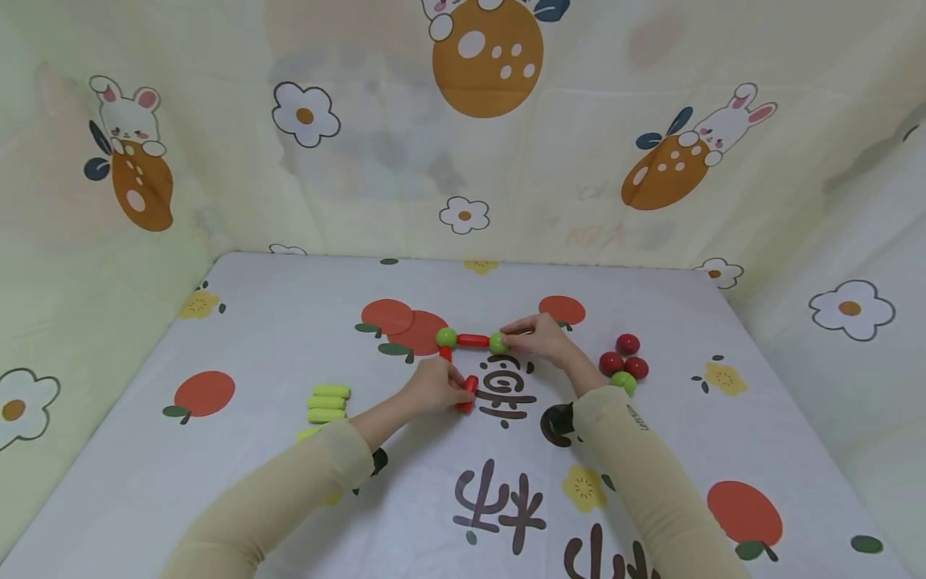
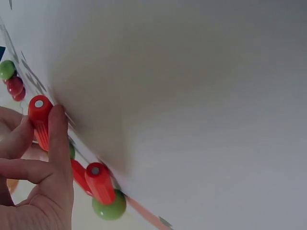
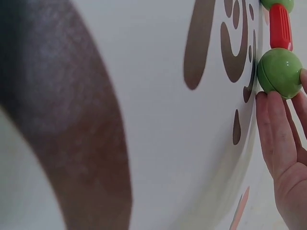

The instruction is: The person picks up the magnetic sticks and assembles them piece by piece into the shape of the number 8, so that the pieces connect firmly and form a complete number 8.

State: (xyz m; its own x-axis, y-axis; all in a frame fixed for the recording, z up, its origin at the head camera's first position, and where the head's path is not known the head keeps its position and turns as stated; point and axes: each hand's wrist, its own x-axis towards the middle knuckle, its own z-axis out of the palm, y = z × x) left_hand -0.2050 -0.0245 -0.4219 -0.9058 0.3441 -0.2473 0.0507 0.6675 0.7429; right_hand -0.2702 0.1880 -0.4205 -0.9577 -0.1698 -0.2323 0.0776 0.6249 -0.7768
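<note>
My left hand (image 1: 432,388) pinches a red ribbed rod (image 1: 469,391) between thumb and finger, just above the cloth. A small silver disc shows in that rod's end in the left wrist view. With its fingertips my right hand (image 1: 542,338) holds a green ball (image 3: 279,73), which touches one end of a red connecting rod (image 1: 473,341). At that rod's other end sits a second green ball (image 1: 446,338). From this ball another red rod (image 2: 100,183) points toward me, partly behind my left hand in the head view.
Several light green rods (image 1: 327,403) lie side by side at the left, partly hidden by my left sleeve. At the right, dark red balls (image 1: 628,344) cluster with a green ball (image 1: 623,383). The printed cloth (image 1: 275,322) covers the table, and patterned curtains (image 1: 362,161) surround it.
</note>
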